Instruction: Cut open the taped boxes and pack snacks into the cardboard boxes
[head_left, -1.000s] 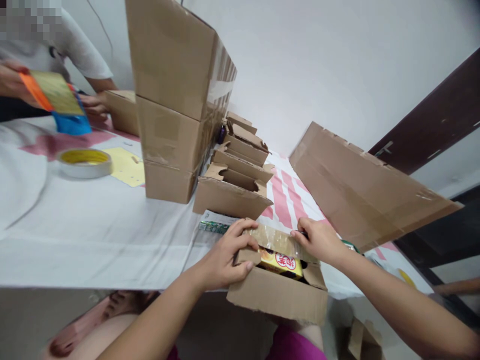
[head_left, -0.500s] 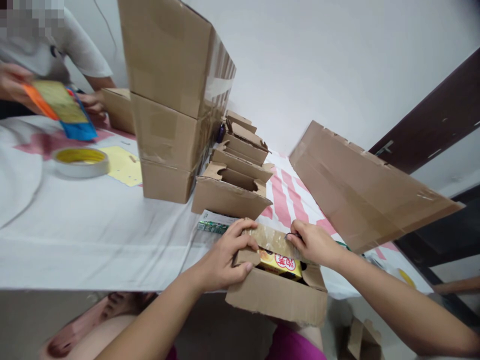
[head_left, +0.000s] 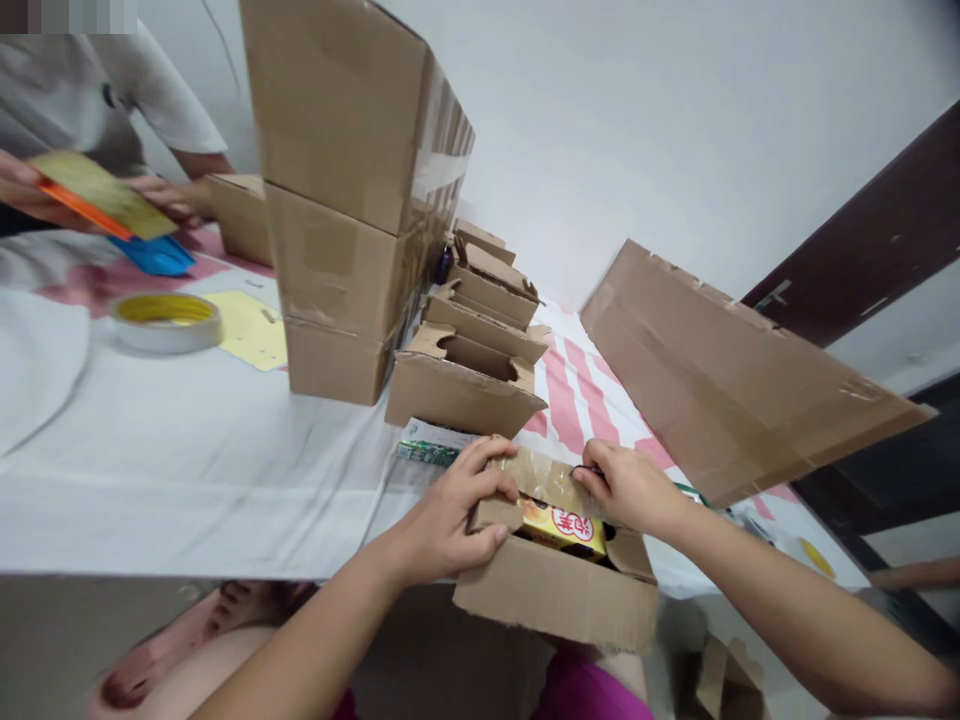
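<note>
An opened cardboard box (head_left: 555, 605) sits at the table's front edge, its near flap folded out towards me. Inside it lies a yellow printed pack (head_left: 551, 528) with red lettering. My left hand (head_left: 465, 505) grips the box's left side, fingers over the far flap and thumb on the near side. At the right end of that taped far flap (head_left: 544, 478), my right hand (head_left: 619, 485) is closed in a pinch. A small dark, thin-tipped object (head_left: 585, 470) pokes out between its fingers against the flap; its kind is mostly hidden.
Stacked sealed cartons (head_left: 330, 250) rise at left, beside a row of open boxes (head_left: 465, 385). A large cardboard sheet (head_left: 735, 380) leans at right. A tape roll (head_left: 166, 322) lies at left, near another person's hands (head_left: 169, 200) holding a blue-orange item (head_left: 154, 255).
Both my hands and the box look nearly unmoved. At left, the other person's hands have tilted the blue-orange item and the yellowish piece flatter.
</note>
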